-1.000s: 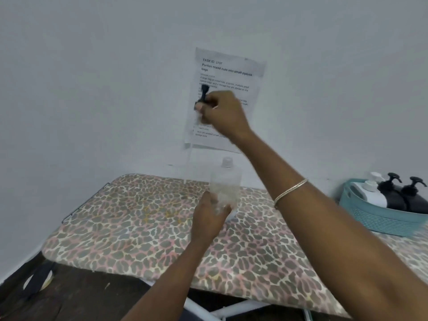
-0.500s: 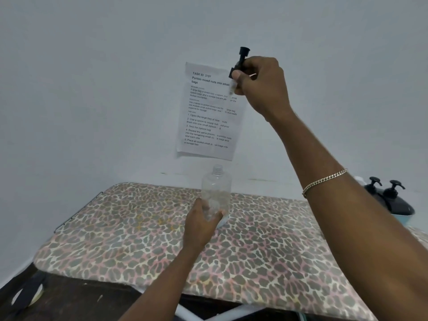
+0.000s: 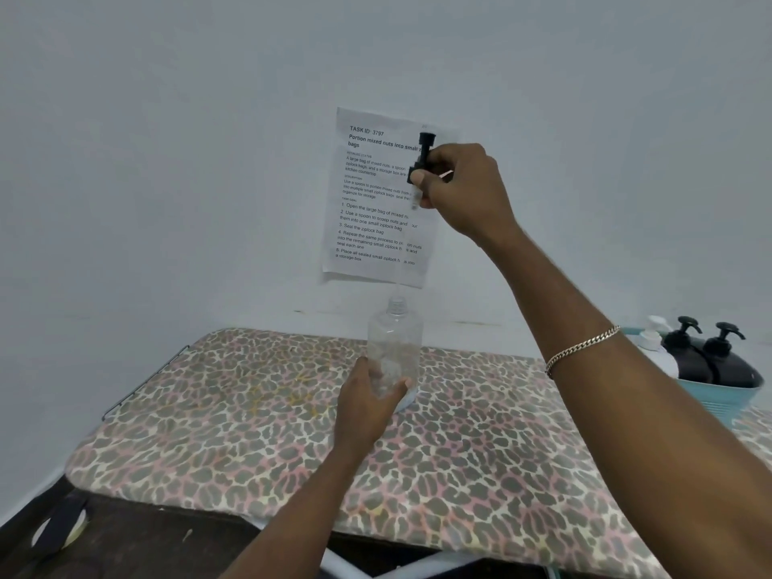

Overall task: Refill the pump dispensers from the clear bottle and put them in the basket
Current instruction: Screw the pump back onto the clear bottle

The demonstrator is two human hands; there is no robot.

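Down a little against the wall paper since a moment ago, the right hand pinches the black pump top high over the clear bottle. The left hand holds that bottle standing on the table. The thin tube could drip or catch the bottle's mouth and tip it, though there is open room all round, and the basket sits well off to the right.

The bottle stands on the table, the pump head above it, dispensers in the basket at right.
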